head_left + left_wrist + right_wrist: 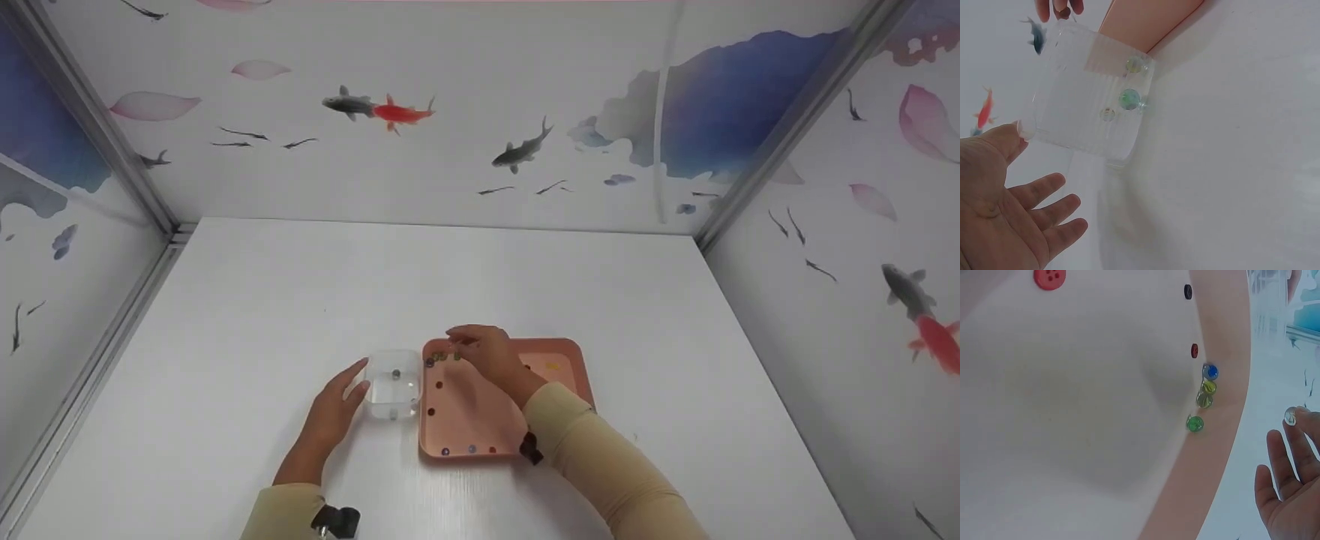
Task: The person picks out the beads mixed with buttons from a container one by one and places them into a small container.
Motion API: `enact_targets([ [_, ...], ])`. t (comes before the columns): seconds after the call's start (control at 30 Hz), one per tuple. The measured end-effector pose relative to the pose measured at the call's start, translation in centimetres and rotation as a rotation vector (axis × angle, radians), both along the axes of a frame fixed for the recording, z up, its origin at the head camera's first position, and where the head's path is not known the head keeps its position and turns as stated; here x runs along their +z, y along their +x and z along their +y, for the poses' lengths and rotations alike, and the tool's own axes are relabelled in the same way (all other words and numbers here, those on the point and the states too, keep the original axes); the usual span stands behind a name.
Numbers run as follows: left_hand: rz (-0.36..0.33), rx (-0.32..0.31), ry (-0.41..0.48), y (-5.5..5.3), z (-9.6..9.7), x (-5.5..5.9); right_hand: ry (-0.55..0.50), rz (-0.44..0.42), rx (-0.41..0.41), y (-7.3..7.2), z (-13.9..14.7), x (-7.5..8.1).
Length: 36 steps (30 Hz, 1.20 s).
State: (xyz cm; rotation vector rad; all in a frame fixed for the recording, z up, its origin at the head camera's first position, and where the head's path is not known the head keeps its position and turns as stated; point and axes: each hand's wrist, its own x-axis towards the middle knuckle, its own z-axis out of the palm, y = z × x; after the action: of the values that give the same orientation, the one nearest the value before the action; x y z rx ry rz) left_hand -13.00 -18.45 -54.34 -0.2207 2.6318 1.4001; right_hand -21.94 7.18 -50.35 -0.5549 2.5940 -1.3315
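The right hand (487,355) reaches over the far edge of the pink tray (480,427), its grip pinching a clear marble (1290,416) there. The left hand (330,414) has a loose grip, fingertips touching the box (391,390) on its left side.

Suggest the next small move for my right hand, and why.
I'd probably bring the right hand over the clear container and release its pinched marble there. That marble is held off the tray, the container is right beside the tray with other marbles in it, and the left hand is at the container's opposite side.
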Motion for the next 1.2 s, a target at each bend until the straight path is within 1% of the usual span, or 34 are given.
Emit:
enact_targets([
  [0.13,0.001,0.002,-0.004,-0.1,0.1,0.0,-0.009,-0.055,-0.015,0.1,-0.5,0.1],
  [0.23,-0.001,0.0,-0.004,-0.1,0.1,0.0,0.004,-0.075,-0.025,0.1,-0.7,0.2],
  [0.6,0.008,-0.014,-0.009,0.1,-0.1,-0.1,-0.031,-0.028,0.002,0.4,-0.9,0.2],
  [0.7,-0.002,-0.011,0.009,0.1,-0.1,-0.2,-0.042,-0.008,0.025,0.5,-1.1,0.1],
  [0.83,-0.014,-0.006,0.029,0.0,-0.1,-0.1,-0.029,0.013,0.05,0.5,-1.4,0.0],
  [0.87,-0.013,-0.004,0.031,0.0,0.0,-0.1,-0.023,0.014,0.05,0.6,-1.5,0.1],
  [1.03,-0.008,0.0,0.029,0.0,0.0,0.0,-0.006,-0.045,0.024,0.8,-1.9,0.3],
  [1.1,-0.009,-0.001,0.028,0.1,0.1,0.1,-0.006,-0.053,0.025,0.8,-2.1,0.3],
  [1.2,-0.005,-0.004,0.02,0.1,0.1,0.1,-0.005,-0.041,0.039,0.9,-2.3,0.2],
])
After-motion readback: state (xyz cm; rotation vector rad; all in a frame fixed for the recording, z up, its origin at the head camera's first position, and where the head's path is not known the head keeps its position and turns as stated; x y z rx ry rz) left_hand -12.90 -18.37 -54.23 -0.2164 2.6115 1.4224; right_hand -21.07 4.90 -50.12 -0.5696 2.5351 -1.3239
